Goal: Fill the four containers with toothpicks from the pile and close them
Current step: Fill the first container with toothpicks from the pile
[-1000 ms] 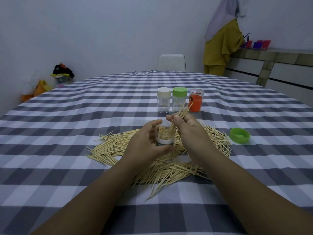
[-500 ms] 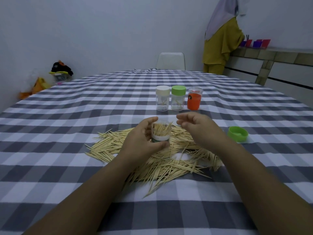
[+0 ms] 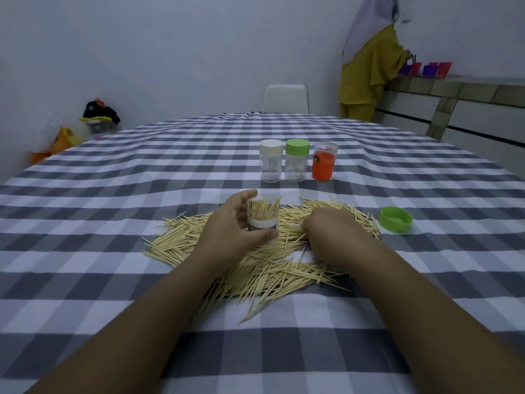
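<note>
I am holding the open clear plastic container with a white label band upright in my left hand, fingers wrapped around its near and left side; it is standing amid the pile of pale wooden toothpicks on the grey-and-white checked tabletop and is looking about half full. My right hand is pressing down onto the pile just right of the container, fingers curled under, so I cannot tell how much it is pinching. To do this well, I am thinking of gathering a small bunch lying parallel, lifting it clear, then dropping it tips-down while the left hand is steadying the rim. The loose green round lid is lying to the right, well apart. Farther off, a white-capped clear jar, a green-capped clear jar and an orange-labelled clear jar are standing in a row.
</note>
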A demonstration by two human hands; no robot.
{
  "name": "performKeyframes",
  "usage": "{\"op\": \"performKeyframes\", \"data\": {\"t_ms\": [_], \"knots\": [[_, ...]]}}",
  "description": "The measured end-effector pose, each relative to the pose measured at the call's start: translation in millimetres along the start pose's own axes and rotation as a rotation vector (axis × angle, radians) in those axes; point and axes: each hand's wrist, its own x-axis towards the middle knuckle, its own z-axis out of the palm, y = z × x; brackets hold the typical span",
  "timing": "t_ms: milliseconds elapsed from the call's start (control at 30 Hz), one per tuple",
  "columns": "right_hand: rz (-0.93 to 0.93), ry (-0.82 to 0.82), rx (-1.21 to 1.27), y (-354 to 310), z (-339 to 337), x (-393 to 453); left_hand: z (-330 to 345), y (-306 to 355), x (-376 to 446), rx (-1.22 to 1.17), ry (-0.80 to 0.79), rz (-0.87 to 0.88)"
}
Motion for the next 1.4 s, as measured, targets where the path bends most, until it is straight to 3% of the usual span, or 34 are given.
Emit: {"op": "performKeyframes", "data": {"t_ms": [133, 300, 533, 733, 833, 1133, 1267, 1400], "knots": [[0.056, 0.077, 0.051, 1.2, -5.6, -1.6, -0.4, 0.8, 0.0, -0.002, 0.006, 0.001], [0.166, 0.102, 0.337, 10.2, -9.5, 0.4, -0.6, 1.0, 0.0, -0.010, 0.002, 0.004], [0.130, 0.256, 0.825, 18.3, -12.1, -2.0, -0.2, 0.2, 0.7, -0.024, -0.005, 0.002], [0.213, 0.182, 1.491, 10.9, -11.1, 1.9, 1.8, 0.6, -0.1, -0.038, -0.010, 0.000], [0.254, 0.200, 1.691, 3.6, -9.3, 4.2, 2.6, 2.3, -1.5, -0.017, -0.013, 0.011], [0.256, 0.580, 2.027, -6.4, -14.3, 6.1, 3.8, 4.3, -2.8, 0.005, -0.026, 0.016], [0.207, 0.600, 2.118, -13.2, -14.7, 5.2, 4.6, 4.0, -3.2, -0.002, -0.030, 0.013], [0.164, 0.550, 2.008, -24.1, -9.0, 5.5, 5.5, 3.5, -3.4, -0.009, -0.033, 0.019]]}}
